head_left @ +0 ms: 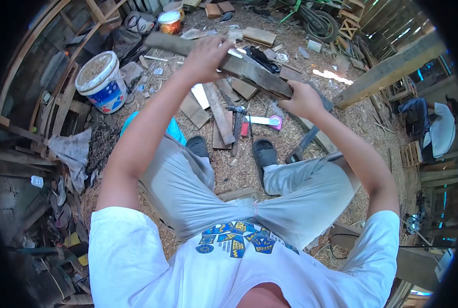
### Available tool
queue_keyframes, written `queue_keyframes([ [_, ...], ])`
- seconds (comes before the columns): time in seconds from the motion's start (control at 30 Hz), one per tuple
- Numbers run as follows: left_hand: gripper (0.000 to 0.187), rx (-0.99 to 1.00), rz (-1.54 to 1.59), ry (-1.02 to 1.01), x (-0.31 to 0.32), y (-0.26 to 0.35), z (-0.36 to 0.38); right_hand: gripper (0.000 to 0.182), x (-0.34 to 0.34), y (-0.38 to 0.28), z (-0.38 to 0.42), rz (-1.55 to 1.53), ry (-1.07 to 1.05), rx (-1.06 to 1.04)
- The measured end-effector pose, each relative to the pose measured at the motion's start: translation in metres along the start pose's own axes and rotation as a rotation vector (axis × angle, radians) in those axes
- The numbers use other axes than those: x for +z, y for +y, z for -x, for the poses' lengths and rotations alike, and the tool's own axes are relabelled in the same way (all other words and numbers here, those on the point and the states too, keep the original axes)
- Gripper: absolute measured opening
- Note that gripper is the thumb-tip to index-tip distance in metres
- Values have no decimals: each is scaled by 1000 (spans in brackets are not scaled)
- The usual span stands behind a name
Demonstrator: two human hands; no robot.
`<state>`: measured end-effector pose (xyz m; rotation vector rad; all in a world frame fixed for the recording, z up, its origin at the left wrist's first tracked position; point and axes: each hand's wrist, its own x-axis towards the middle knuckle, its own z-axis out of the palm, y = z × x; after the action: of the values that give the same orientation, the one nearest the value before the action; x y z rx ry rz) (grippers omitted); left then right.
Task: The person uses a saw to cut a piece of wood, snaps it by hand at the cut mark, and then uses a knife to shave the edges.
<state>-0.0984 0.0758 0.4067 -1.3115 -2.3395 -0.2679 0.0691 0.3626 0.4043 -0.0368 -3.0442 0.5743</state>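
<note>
A long, weathered wooden beam point(254, 76) is raised in front of me, slanting down from upper left to right. My left hand point(206, 59) is closed over it left of its middle. My right hand point(303, 100) grips it further right, thumb on the upper face. My fingers on the far side are partly hidden. Below the beam, on the ground between my feet, lie a hammer point(237, 109), a small red object point(245, 128) and a round pink-and-white object point(275, 122). A dark-bladed tool with a handle point(303, 146) rests beside my right foot.
Wood offcuts point(220, 115) and shavings cover the ground. A white paint bucket point(101, 82) stands at left, with a smaller orange-white bucket point(169, 22) behind. A wooden post point(390, 69) slants at right. A motorbike wheel point(320, 24) is at the back; another person point(439, 128) is at far right.
</note>
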Motion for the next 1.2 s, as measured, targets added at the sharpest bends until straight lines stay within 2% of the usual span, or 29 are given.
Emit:
queue_keyframes([
  [0.03,89,23,-51,50,-6,-11,6,44,14,-6,-6,-1,-11,-4],
  [0.1,95,-60,-103,11,-26,-25,14,47,44,-19,-24,-128,60,31],
  [0.27,89,-82,-142,-21,-14,-90,37,57,123,-53,-56,-387,67,85],
  [0.37,78,-318,22,-710,9,-110,50,59,188,-70,-44,-316,59,109],
  [0.43,76,-434,66,-983,19,-118,60,62,235,-68,-28,-251,-110,232],
  [0.5,75,-506,173,-1048,26,-131,67,66,302,-42,-12,-145,-282,288],
  [0.57,74,-580,277,-1104,27,-139,74,67,329,-29,10,68,-400,214],
  [0.63,70,-585,377,-981,29,-145,85,68,343,-28,25,75,-427,241],
  [0.73,68,-585,534,-886,43,-167,100,69,352,-24,28,35,-513,237],
  [0.8,64,-563,516,-871,47,-176,104,71,354,-14,22,-18,-570,209],
  [0.87,60,-535,504,-866,56,-177,113,71,353,-7,18,-361,-786,208],
  [0.9,53,-512,557,-756,63,-174,123,71,357,-7,21,-363,-796,216],
  [0.93,47,-488,613,-649,73,-170,135,68,360,-6,27,-534,-772,241],
  [0.97,47,-487,629,-661,89,-166,151,65,366,-2,35,-702,-740,270],
  [1.0,39,-435,622,-513,106,-161,168,66,375,-3,45,-694,-630,186],
  [1.03,33,-383,615,-368,117,-154,182,66,374,-5,46,-696,-636,202],
  [1.07,27,-440,478,-367,111,-136,183,68,369,-8,44,-801,-775,443],
  [1.1,27,-441,489,-377,118,-128,185,70,366,-12,41,-901,-908,689],
  [1.17,26,-305,452,46,135,-118,187,75,362,-17,42,-877,-873,645],
  [1.2,24,-311,445,124,145,-115,183,74,354,-20,38,-828,-892,691],
])
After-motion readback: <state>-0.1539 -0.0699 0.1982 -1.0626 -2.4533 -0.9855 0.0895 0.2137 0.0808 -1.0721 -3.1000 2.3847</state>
